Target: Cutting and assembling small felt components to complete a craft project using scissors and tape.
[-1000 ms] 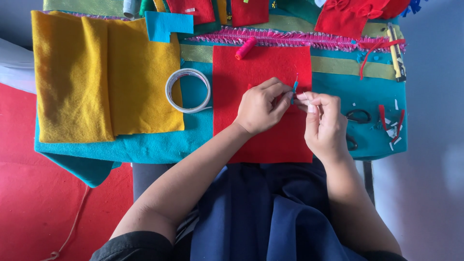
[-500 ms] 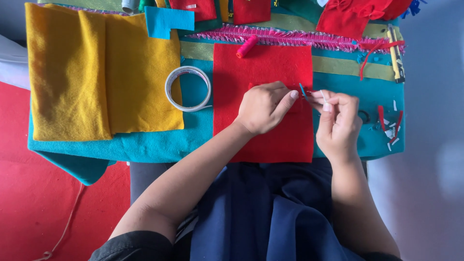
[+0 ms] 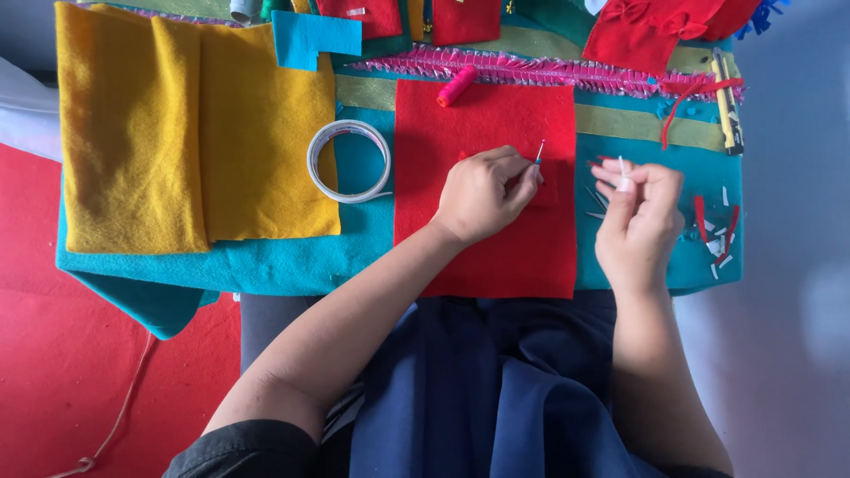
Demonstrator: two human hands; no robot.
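My left hand (image 3: 482, 193) rests on a red felt sheet (image 3: 482, 115) and pinches a thin blue-tipped needle-like tool (image 3: 538, 152) that points up and away. A small red felt piece (image 3: 545, 188) lies under its fingertips. My right hand (image 3: 639, 212) hovers to the right over the teal felt (image 3: 266, 265), its fingers pinched on a small white strip (image 3: 623, 173). The two hands are apart. Small scissors (image 3: 595, 200) lie partly hidden beneath the right hand.
A roll of clear tape (image 3: 349, 161) lies left of the red sheet. Folded yellow felt (image 3: 190, 133) covers the left side. A pink thread spool (image 3: 456, 86) and pink fringe trim (image 3: 531, 71) lie at the back. Red and white scraps (image 3: 717, 235) and a cutter (image 3: 728, 102) sit right.
The hands were touching over the red sheet; now they have drawn apart, the right hand moving rightward over the teal felt. The left hand stays on the red sheet with the tool.
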